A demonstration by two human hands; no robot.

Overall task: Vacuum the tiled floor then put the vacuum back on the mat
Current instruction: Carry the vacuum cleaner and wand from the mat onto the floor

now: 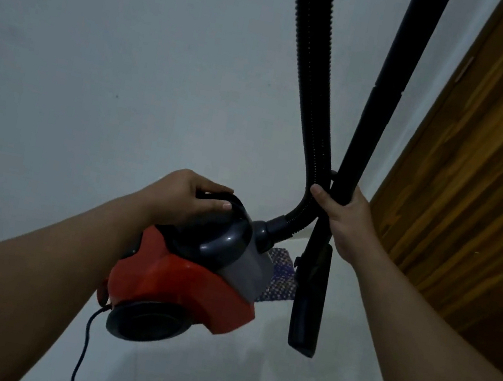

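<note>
On the left, the red canister vacuum [185, 282] is being carried clear of the tiled floor [211, 380] by the left hand [188, 199], whose fingers are being wrapped closed around the black carry handle [225, 201] on top. Its power cord [84, 348] is being trailed down from the near end of the body. Just beyond and right of the canister, a patterned mat [279, 276] is being partly hidden by the body; it is lying far and slightly right of the left hand, so that hand is judged the nearer one for the set-down. Further right, the ribbed hose [311, 100] and the rigid wand [379, 112] are being clamped together in the closed right hand [344, 215], both running steeply upward, with the floor nozzle [307, 306] being hung below beside the wooden door [475, 194].
</note>
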